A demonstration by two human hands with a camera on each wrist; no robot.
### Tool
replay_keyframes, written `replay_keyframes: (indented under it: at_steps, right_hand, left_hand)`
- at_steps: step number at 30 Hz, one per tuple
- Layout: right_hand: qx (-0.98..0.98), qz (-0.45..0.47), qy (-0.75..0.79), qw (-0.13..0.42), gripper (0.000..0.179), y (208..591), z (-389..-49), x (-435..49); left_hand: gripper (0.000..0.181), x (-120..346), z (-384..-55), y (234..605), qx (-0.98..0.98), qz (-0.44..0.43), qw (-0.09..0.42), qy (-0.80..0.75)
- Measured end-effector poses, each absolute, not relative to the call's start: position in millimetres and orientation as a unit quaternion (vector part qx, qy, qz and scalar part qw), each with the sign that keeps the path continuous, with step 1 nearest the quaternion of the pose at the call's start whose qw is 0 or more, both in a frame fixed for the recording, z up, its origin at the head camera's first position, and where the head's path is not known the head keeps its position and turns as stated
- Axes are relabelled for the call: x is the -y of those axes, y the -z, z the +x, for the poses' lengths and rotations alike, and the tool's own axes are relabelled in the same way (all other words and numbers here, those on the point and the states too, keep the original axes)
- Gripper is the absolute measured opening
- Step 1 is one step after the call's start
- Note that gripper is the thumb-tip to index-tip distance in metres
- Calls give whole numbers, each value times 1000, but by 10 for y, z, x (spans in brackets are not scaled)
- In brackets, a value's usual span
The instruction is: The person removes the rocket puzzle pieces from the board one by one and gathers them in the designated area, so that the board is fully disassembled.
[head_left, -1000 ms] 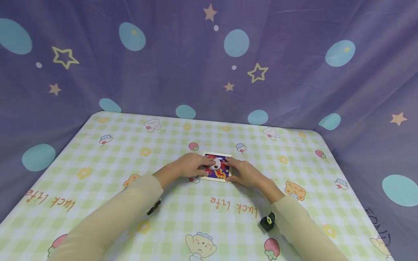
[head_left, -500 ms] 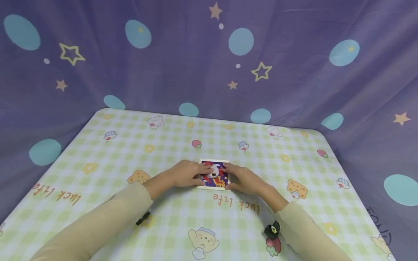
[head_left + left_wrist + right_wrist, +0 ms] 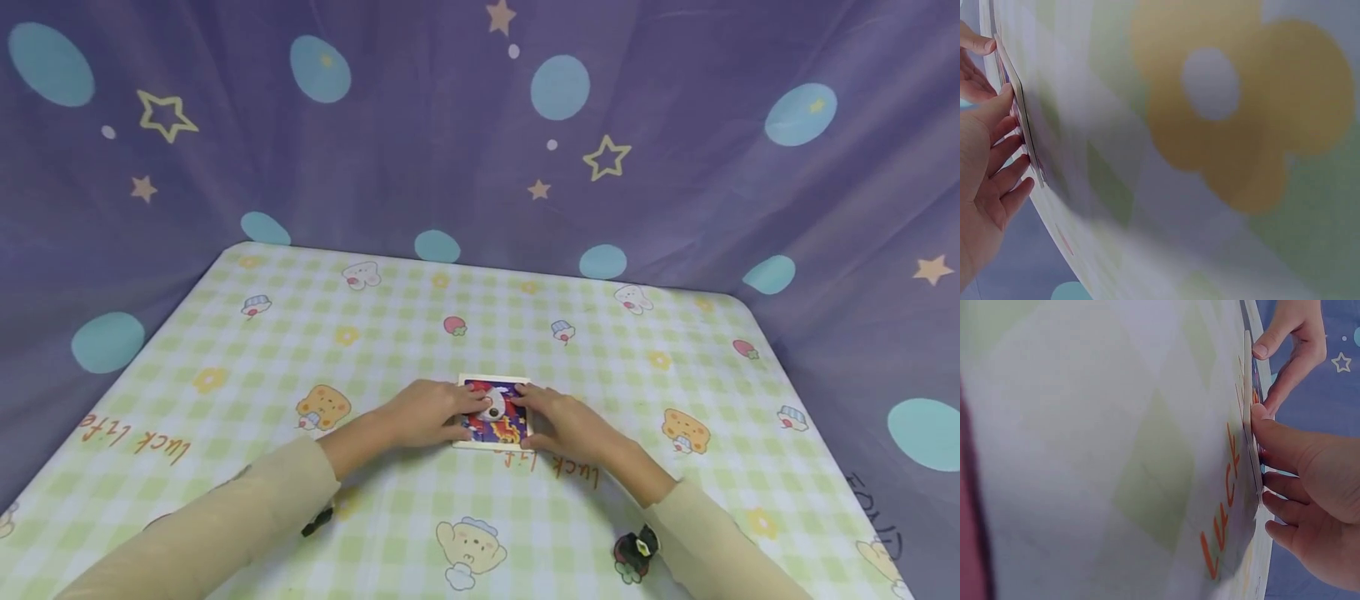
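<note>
Picture board (image 3: pixel 498 428), opposite sides grasped by left hand (image 3: pixel 426 413) and right hand (image 3: pixel 572 425), well inside far edge of table (image 3: pixel 397 525)

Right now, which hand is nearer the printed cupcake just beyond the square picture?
Right: the right hand is on the near side of the cupcake, at the right edge of the square picture; the left hand is farther left, at the opposite edge.

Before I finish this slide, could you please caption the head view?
Left hand and right hand touch opposite sides of a colourful board, green-checked tablecloth below.
</note>
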State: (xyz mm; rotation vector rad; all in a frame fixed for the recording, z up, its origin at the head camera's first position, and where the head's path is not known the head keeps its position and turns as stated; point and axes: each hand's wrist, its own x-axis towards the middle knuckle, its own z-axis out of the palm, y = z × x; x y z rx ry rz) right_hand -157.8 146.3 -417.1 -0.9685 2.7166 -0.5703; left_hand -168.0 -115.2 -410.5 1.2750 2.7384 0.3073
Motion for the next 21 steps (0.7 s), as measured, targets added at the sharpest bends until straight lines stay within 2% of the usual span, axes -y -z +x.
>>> replay_keyframes:
  at_steps: [21]
  right_hand:
    - [-919, -336, 186, 86, 61, 4197, -1529, -1523]
  left_hand:
    - [50, 1123, -1652, 4165, -902, 416, 51, -106]
